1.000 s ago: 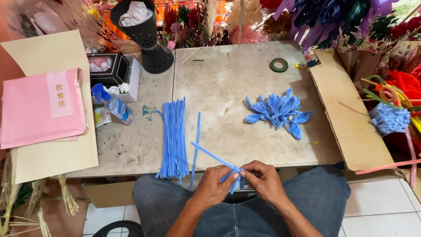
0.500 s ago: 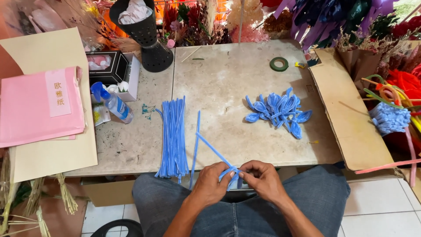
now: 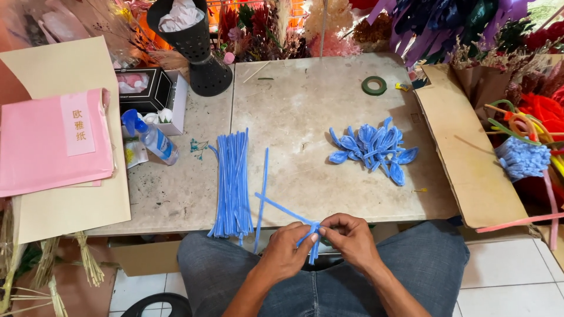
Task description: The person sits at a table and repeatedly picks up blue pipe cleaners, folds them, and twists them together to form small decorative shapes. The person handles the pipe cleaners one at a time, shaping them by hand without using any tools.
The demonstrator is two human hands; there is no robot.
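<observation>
My left hand [image 3: 286, 249] and my right hand [image 3: 351, 238] meet over my lap at the table's front edge, both pinching a blue pipe cleaner [image 3: 288, 212] that is being bent; its long end points up-left over the table. Beside it lies a single straight blue pipe cleaner [image 3: 262, 194]. A bundle of straight blue pipe cleaners [image 3: 232, 182] lies to the left. A pile of finished blue pipe-cleaner petals [image 3: 373, 147] rests on the stone table [image 3: 305, 111] to the right.
A green tape roll [image 3: 374, 86] lies at the back. A black holder [image 3: 197, 47], a small box [image 3: 150, 94] and a blue spray bottle [image 3: 150, 136] stand left, by pink paper [image 3: 50, 144]. A cardboard flap [image 3: 470, 152] and coloured pipe cleaners [image 3: 523, 147] are on the right.
My hands stayed at the table's front edge and kept twisting the pipe cleaner; its long free end has swung slightly. Nothing on the table has moved.
</observation>
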